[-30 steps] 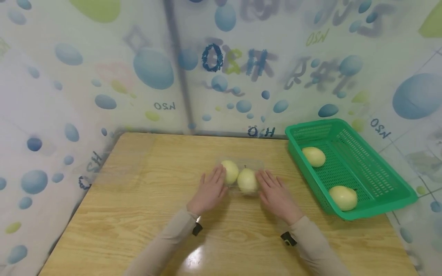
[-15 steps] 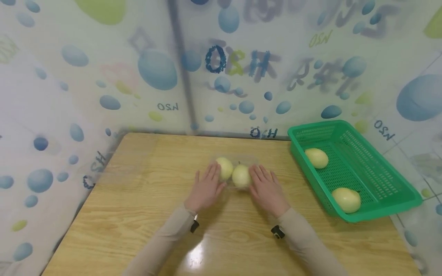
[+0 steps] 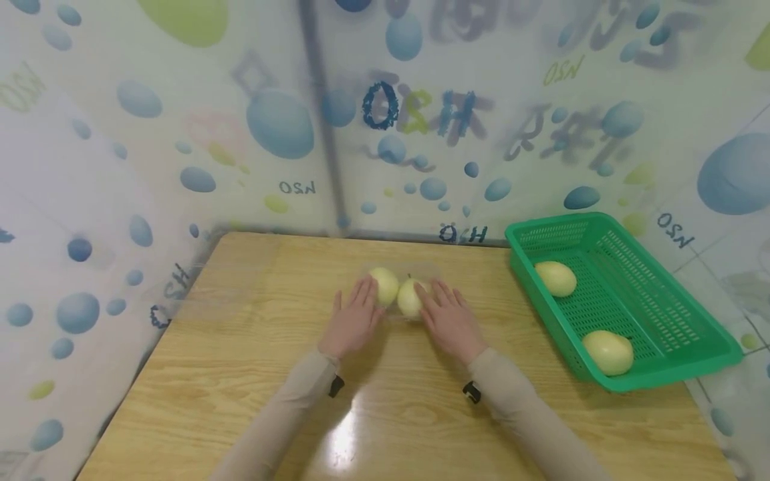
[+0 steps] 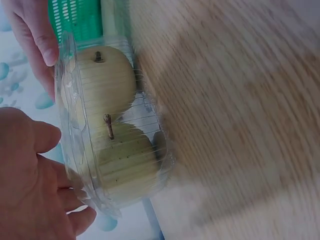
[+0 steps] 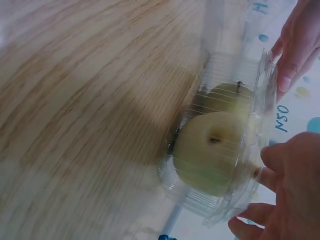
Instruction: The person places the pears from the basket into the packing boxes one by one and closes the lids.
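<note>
Two pale yellow-green pears [image 3: 384,287] lie side by side inside a clear plastic clamshell box [image 4: 90,172] on the table. Thin ribs line the box walls, and its lid lies over the fruit. My left hand [image 3: 351,324] rests at the left end of the box, with straight fingers touching the lid's edge. At the right end my right hand [image 3: 451,324] touches the lid in the same way, its fingers over part of the right pear [image 3: 409,299]. In the right wrist view the fingertips [image 5: 245,230] meet the box rim.
A green perforated basket [image 3: 674,294] stands on the right of the table, holding two more pears [image 3: 607,352]. Faint clear plastic [image 3: 222,287], perhaps more boxes, lies at the table's left. A patterned wall covering [image 3: 271,207] rises behind the wooden table [image 3: 397,427].
Both hands have slid the box with its two pears left and slightly toward the back wall. The basket has kept its place while the head view has shifted a little.
</note>
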`<state>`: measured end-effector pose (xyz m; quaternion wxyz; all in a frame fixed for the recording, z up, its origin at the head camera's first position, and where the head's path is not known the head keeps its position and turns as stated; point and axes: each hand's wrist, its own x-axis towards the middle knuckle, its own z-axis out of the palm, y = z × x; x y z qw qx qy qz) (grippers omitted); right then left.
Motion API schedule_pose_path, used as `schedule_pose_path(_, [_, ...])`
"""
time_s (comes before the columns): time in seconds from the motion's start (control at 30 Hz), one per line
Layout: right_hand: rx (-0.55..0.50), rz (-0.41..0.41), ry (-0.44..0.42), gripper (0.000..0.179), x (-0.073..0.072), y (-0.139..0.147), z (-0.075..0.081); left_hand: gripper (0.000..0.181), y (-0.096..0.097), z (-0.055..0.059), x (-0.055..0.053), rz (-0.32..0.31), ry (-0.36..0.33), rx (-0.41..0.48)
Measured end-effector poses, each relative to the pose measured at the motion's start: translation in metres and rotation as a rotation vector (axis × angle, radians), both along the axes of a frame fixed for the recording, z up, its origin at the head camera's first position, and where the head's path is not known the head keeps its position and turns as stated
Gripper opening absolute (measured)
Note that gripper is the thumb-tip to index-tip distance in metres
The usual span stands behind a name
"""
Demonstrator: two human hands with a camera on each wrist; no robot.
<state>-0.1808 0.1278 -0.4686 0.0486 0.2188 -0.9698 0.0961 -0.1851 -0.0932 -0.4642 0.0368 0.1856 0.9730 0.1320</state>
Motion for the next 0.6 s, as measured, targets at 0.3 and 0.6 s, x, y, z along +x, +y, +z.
schedule_pose_path(0.3, [0.021,0.011,0.006,0.049,-0.013,-0.011,-0.002,0.063,-0.007,-0.001,-0.017,0.038,-0.011,-0.006])
schedule_pose_path(0.6, [-0.034,-0.014,0.008,0.050,-0.029,-0.027,0.000,0.064,-0.017,-0.003,-0.037,0.057,-0.060,-0.002])
